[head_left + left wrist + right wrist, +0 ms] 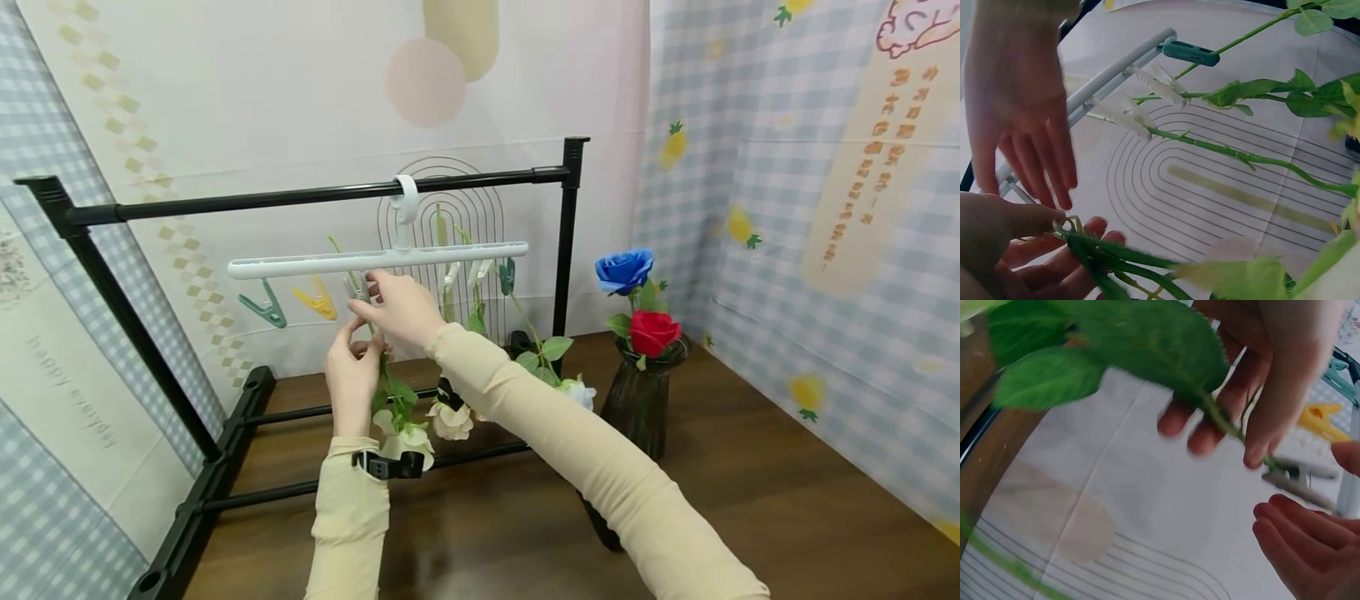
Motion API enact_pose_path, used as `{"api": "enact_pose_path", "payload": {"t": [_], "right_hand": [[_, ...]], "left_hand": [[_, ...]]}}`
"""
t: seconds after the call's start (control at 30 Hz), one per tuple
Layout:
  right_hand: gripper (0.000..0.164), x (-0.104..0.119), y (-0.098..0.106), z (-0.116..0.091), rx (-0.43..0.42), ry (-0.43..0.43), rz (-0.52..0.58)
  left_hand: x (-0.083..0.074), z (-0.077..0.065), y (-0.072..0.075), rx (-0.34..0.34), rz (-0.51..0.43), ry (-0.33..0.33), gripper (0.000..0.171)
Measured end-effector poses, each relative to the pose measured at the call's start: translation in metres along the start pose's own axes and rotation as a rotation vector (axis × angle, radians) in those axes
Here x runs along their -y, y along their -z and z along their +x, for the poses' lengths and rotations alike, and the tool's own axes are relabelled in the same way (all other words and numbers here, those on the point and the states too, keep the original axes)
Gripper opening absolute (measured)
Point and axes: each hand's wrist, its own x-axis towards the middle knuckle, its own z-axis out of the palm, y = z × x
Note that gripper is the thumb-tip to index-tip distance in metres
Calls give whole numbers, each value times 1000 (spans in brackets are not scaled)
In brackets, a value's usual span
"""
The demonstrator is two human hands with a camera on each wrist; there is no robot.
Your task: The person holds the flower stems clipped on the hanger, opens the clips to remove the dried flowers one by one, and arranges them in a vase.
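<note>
A white hanger bar point(300, 265) hangs from a black rack with clothespins along it. My left hand point(354, 375) pinches the stem of a hanging white rose point(407, 443) between thumb and fingers, just below a grey clothespin point(1300, 481). That clothespin has its jaws on the stem near the bar. My right hand point(405, 308) is beside the clothespin, its thumb and fingers spread apart around it. In the left wrist view the right hand's fingers point(1035, 156) extend loosely, with nothing between them. Green leaves point(1147, 350) spread below the left hand's grip.
Left on the bar hang a green clothespin point(264, 307) and a yellow clothespin point(317, 298). To the right, white clothespins point(1160, 86) and a dark green clothespin point(507, 276) hold more flower stems. A dark vase point(637, 408) holds a blue rose point(625, 271) and a red rose point(654, 333).
</note>
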Motion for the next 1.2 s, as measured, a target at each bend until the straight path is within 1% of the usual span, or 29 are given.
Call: {"api": "enact_pose_path", "payload": {"t": [0.07, 0.17, 0.27, 0.33, 0.43, 0.57, 0.73, 0.93, 1.07, 1.2], "right_hand": [[39, 3, -3, 2, -59, -24, -69], [38, 5, -7, 3, -156, -42, -161], [39, 4, -11, 4, -228, -16, -195], [39, 2, -13, 6, -249, 11, -191], [38, 0, -16, 6, -248, 34, -160], [38, -2, -17, 6, -236, 40, -127], [39, -2, -16, 8, -242, 72, -100], [38, -3, -12, 8, -233, 73, -64], [38, -3, -12, 9, -222, 80, -57], [40, -5, -12, 11, -210, 83, -75]], "left_hand": [[0, -1, -3, 2, -27, 0, 38], [1, -1, -6, 17, -63, -13, 37], [2, -1, -4, 34, -84, -23, 35], [2, -1, -2, 40, -92, -21, 34], [1, -2, 0, 40, -97, -20, 34], [2, -2, 0, 22, -72, -15, 34], [5, 0, 1, -3, -40, -7, 34], [2, 2, 2, -11, 6, -21, 34], [2, 2, 3, -18, 50, -14, 34], [4, 3, 6, -31, 134, -4, 33]]}}
